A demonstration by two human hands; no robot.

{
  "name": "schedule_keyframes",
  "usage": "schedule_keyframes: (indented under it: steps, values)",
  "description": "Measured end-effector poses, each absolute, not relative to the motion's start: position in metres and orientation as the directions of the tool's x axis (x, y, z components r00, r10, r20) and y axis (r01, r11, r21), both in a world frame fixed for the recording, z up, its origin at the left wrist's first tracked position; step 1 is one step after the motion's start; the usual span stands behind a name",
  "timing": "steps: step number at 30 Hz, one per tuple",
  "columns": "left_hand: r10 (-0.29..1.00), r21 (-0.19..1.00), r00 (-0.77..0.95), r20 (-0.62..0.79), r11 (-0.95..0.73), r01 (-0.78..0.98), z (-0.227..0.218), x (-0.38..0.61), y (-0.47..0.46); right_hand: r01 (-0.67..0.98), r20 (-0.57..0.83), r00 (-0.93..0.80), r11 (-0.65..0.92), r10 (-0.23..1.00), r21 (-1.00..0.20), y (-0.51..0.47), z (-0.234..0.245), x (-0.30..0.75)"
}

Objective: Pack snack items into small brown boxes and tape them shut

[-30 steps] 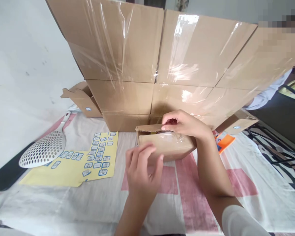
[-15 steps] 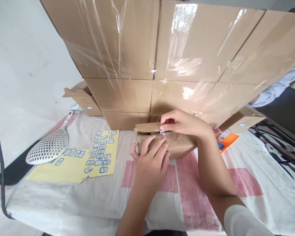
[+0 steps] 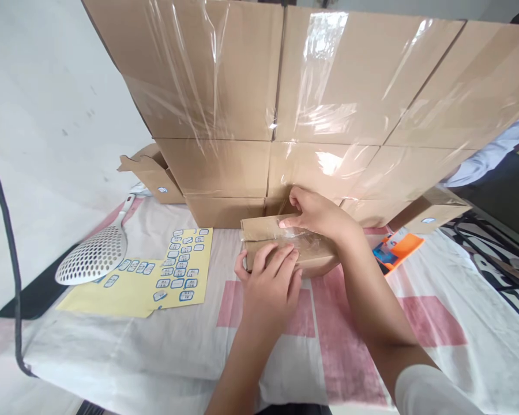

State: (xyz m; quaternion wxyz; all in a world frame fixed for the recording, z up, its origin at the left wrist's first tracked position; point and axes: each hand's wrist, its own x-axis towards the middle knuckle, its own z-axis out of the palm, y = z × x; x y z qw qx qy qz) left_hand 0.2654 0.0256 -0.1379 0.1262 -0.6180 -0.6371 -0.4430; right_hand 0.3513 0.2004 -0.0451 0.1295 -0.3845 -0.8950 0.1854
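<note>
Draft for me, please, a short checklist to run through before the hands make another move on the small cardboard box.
1. Left hand on the small cardboard box: ok, its fingers lie over the near side.
2. Right hand at the box: ok, its thumb rests on the far flap.
3. Flaps meeting along the whole seam: cannot tell, the hands cover part of it.
4. Contents sitting properly: cannot tell, they are hidden.
5. Yellow sticker sheet apart from the box: ok, it lies to the left.
6. Sticker sheet uncovered: not ok, the white skimmer lies partly over it.
</note>
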Motion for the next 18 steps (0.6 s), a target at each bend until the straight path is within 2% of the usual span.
schedule_keyframes:
  steps: [3,5,7,10,13,15,18]
  values:
    - [0.682,0.420,-0.211,0.701,-0.156,0.894,-0.137,0.266,0.025,0.620,0.135,-0.668,0.647,0.732,-0.445,0.203,-0.047,0.352]
    - [0.685,0.425,-0.216,0.696,-0.150,0.893,-0.137,0.266,0.025,0.538,0.133,-0.744,0.705,0.655,-0.461,0.203,-0.047,0.355]
    - [0.693,0.434,-0.224,0.686,-0.142,0.890,-0.137,0.267,0.024,0.510,0.066,-0.802,0.739,0.593,-0.440,0.202,-0.047,0.358]
    - [0.707,0.453,-0.233,0.667,-0.137,0.881,-0.137,0.267,0.024,0.614,-0.084,-0.760,0.670,0.644,-0.418,0.199,-0.046,0.358]
    - [0.708,0.461,-0.234,0.666,-0.144,0.875,-0.138,0.267,0.024,0.647,-0.125,-0.710,0.572,0.693,-0.504,0.196,-0.047,0.352]
    - [0.707,0.466,-0.234,0.668,-0.151,0.872,-0.138,0.266,0.024,0.639,-0.087,-0.686,0.542,0.722,-0.545,0.196,-0.048,0.352]
    - [0.704,0.479,-0.245,0.666,-0.152,0.865,-0.137,0.262,0.020,0.679,0.077,-0.571,0.523,0.817,-0.515,0.195,-0.046,0.372]
